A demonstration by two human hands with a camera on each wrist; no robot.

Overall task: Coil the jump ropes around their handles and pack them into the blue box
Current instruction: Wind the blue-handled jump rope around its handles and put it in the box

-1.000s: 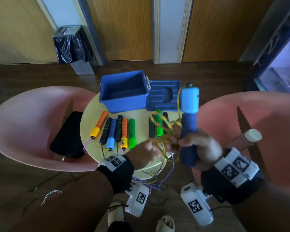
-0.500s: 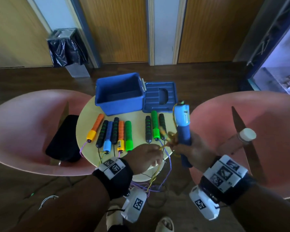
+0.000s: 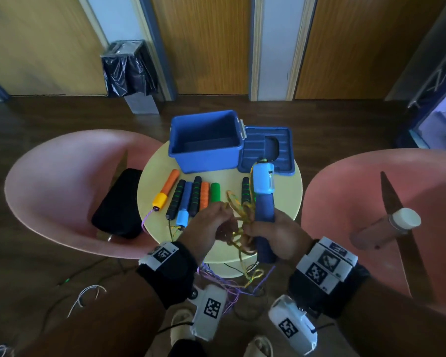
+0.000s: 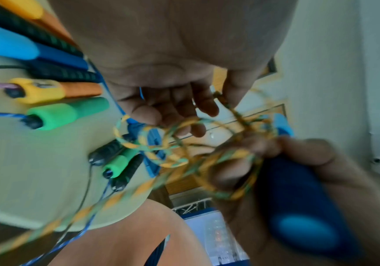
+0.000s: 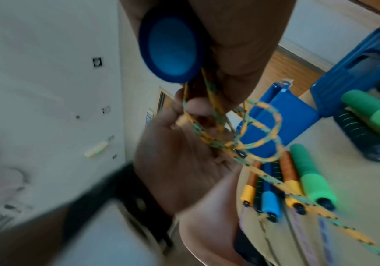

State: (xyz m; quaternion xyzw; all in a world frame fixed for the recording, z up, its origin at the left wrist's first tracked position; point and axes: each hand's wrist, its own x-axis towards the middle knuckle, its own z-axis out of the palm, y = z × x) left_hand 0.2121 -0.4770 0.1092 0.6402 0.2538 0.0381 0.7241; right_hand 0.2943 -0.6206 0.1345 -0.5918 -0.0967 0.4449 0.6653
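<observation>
My right hand (image 3: 255, 228) grips a dark blue jump-rope handle (image 3: 264, 215) with a light blue top, held upright over the front of the round table (image 3: 286, 191). Its yellow-green rope (image 3: 238, 215) lies in loose tangled loops between my hands. My left hand (image 3: 224, 222) pinches those loops right beside the handle; the rope (image 5: 259, 129) crosses the left palm (image 5: 180, 153). The open blue box (image 3: 204, 140) stands at the table's back, its lid (image 3: 265, 148) flat to its right. Several other handles (image 3: 183, 197) lie in a row in front of the box.
Pink chairs flank the table, the left one (image 3: 62, 189) holding a black pouch (image 3: 119, 202), the right one (image 3: 358, 191) a white-capped bottle (image 3: 397, 222). Purple, yellow and dark ropes (image 3: 229, 282) hang off the table's front edge to the floor. A bagged bin (image 3: 129, 70) stands by the far wall.
My right hand has brought the blue handle down and nearer the table front. My left hand has come up from the table edge to the rope loops beside it.
</observation>
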